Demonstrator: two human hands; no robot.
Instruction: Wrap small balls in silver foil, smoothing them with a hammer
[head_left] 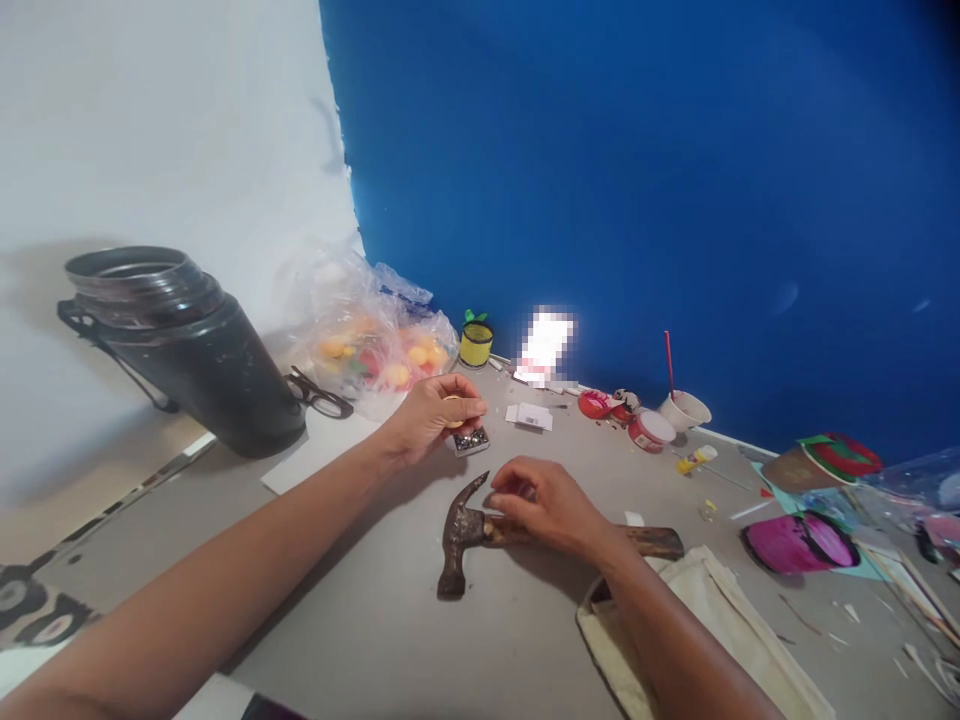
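Observation:
My left hand is closed around a small pale yellow piece, mostly covered by the fingers. Just under it on the table lies a small open box of shiny metal bits, too small to name surely. My right hand hovers over the wooden handle of a claw hammer. Its fingers are loosely curled, thumb and fingertips apart, with nothing visible between them. The hammer lies on its side, its head left of the right hand and its handle end showing beyond the wrist.
A dark wide-mouthed flask and glasses are left, before a plastic bag. Behind stand a yellow cup and white box. A paper cup, glue stick, pink cup and cream cloth lie right.

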